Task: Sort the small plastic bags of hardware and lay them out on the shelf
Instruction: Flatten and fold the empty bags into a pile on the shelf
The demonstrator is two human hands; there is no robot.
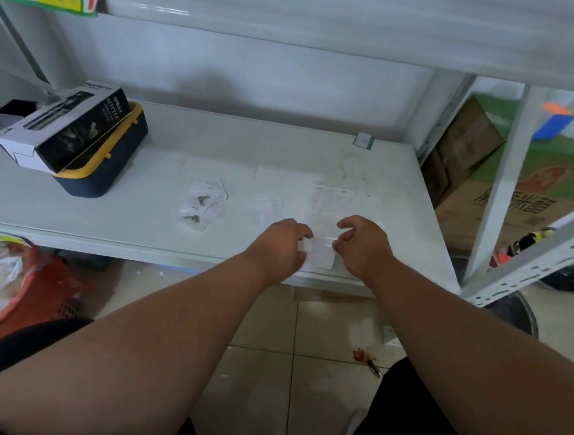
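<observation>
A small clear plastic bag (320, 253) lies at the front edge of the white shelf (128, 207). My left hand (282, 247) pinches its left end and my right hand (361, 245) pinches its right end. Just beyond my hands, several flat clear bags (340, 203) lie side by side on the shelf, hard to make out against the white. To the left, a loose pile of bags with metal screws (200, 205) sits apart from them. Another faint empty-looking bag (262, 209) lies between the pile and the row.
A black spray bottle box (69, 123) rests on a navy and yellow case (111, 159) at the shelf's back left. A small green-edged label (363, 140) sits at the back right. A white shelf upright (502, 183) stands on the right, with cardboard boxes (468, 141) behind it.
</observation>
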